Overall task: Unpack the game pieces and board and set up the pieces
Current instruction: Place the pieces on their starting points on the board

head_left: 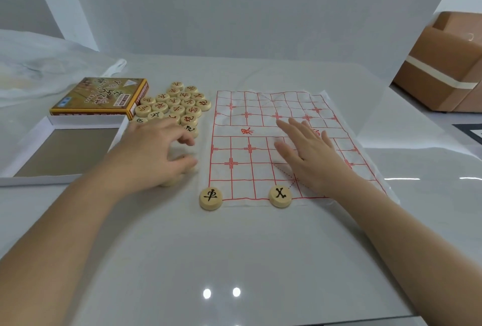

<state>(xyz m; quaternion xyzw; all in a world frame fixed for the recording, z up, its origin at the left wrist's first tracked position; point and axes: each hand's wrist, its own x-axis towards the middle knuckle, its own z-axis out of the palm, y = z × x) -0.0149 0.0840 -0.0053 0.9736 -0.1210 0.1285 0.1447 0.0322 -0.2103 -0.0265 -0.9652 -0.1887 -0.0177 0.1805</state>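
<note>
The step in hand appears to be fetching the next piece for the near rank. The right hand (310, 158) lies flat with fingers spread on the board (242, 164), a thin sheet printed with a red grid. That is sound practice, since the creased sheet would likely slide or lift otherwise. The left hand (154, 158) hovers with curled fingers over the near end of the pile of pieces (177, 105), at ten o'clock from the board's middle; whether it pinches a disc cannot be told. To do this well, it should probably lift one disc clear rather than drag it, read its character, and set it on a line crossing, not inside a square. Counted: one board; two placed pieces on its near edge, the corner piece (211, 197) at seven o'clock and the second piece (280, 196) at six o'clock; about nineteen discs showing faces in the pile, with more hidden under the hand; one printed box lid (100, 98) and one open box tray (65, 148), both toward nine o'clock.
</note>
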